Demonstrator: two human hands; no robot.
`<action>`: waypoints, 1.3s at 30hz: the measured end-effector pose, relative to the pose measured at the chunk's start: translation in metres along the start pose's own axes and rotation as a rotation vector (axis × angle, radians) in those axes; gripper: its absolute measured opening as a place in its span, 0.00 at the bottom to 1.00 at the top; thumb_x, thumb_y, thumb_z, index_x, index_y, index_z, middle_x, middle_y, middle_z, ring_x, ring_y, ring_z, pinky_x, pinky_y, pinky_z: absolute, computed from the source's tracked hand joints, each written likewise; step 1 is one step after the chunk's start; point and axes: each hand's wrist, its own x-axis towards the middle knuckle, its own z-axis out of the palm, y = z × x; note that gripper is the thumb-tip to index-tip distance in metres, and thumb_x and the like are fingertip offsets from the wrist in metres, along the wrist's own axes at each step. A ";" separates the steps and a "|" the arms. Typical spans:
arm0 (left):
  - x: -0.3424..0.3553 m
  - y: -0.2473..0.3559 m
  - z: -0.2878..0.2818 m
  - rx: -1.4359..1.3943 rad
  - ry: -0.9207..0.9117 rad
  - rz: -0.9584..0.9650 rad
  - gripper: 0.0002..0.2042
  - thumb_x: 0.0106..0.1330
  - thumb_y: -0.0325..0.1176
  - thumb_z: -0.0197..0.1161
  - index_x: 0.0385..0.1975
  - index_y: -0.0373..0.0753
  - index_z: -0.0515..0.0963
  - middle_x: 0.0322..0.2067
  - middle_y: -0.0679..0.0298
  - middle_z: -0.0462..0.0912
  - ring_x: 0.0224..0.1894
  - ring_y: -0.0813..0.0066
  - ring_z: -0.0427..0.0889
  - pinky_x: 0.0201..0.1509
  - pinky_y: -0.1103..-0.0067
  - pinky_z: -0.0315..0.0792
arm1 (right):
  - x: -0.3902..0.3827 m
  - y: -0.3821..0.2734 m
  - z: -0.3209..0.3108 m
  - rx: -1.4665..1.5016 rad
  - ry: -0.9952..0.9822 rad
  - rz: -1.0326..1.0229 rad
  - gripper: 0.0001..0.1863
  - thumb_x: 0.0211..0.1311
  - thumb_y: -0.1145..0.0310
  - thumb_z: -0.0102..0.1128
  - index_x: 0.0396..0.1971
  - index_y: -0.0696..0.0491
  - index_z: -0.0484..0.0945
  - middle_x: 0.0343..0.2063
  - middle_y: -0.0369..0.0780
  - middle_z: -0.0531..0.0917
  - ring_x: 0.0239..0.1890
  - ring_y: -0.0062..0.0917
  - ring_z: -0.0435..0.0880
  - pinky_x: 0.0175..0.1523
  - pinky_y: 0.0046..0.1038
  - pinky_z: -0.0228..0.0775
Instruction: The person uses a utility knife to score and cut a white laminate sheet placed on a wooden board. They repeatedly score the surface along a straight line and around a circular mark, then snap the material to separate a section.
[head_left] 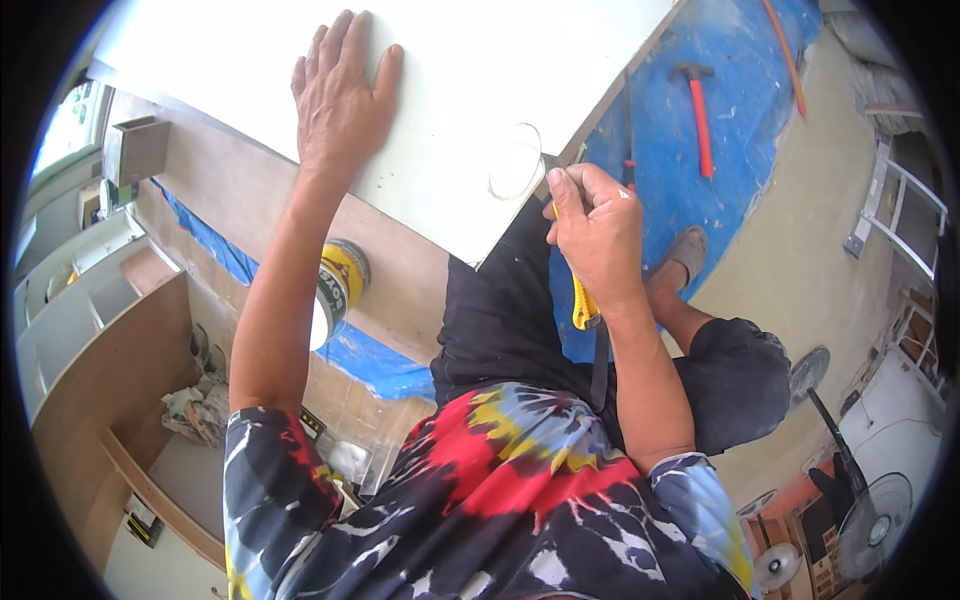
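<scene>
A broad white panel [450, 110] lies in front of me, its near corner pointing at my lap. My left hand [345, 100] rests flat on it, fingers stretched out. In my right hand [600, 235] is a yellow utility knife [584, 305], gripped at the panel's right edge. The handle's end shows below the fist; its blade end meets the edge, partly hidden by the fingers. A thin curled strip [540, 150] loops over the panel beside the right hand.
A red-handled hammer [700, 125] and a long thin tool with a red handle [628, 170] lie on the blue sheet [650, 110] at right. A yellow-and-dark can [345, 275] stands beneath my left arm. Farther right are a metal ladder [905, 185] and a fan [875, 525]; wooden cabinets [130, 350] stand left.
</scene>
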 end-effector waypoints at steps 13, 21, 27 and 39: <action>0.008 0.004 0.006 -0.013 0.021 -0.009 0.31 0.75 0.56 0.46 0.73 0.46 0.65 0.75 0.58 0.63 0.80 0.58 0.53 0.84 0.61 0.41 | 0.015 0.002 0.002 0.016 0.071 -0.145 0.15 0.75 0.64 0.61 0.30 0.60 0.81 0.18 0.35 0.81 0.17 0.14 0.78 0.22 0.21 0.67; 0.009 -0.003 0.011 0.026 0.019 0.010 0.32 0.75 0.57 0.44 0.75 0.47 0.63 0.76 0.59 0.62 0.80 0.59 0.53 0.84 0.61 0.42 | 0.005 0.003 0.000 0.069 -0.054 0.057 0.14 0.74 0.65 0.61 0.31 0.60 0.82 0.17 0.38 0.82 0.17 0.17 0.78 0.25 0.25 0.68; 0.008 -0.002 0.011 0.037 0.024 0.005 0.32 0.76 0.56 0.44 0.75 0.47 0.63 0.76 0.59 0.62 0.80 0.59 0.53 0.84 0.61 0.42 | 0.007 0.004 0.012 0.011 0.004 -0.044 0.15 0.73 0.67 0.61 0.28 0.61 0.81 0.17 0.45 0.81 0.17 0.30 0.79 0.27 0.33 0.69; 0.008 0.000 0.009 -0.031 0.016 0.003 0.33 0.75 0.58 0.45 0.74 0.47 0.64 0.76 0.59 0.62 0.80 0.59 0.52 0.84 0.60 0.42 | 0.003 0.006 -0.002 0.004 0.010 0.038 0.14 0.72 0.65 0.63 0.30 0.61 0.82 0.18 0.43 0.83 0.19 0.28 0.81 0.30 0.31 0.71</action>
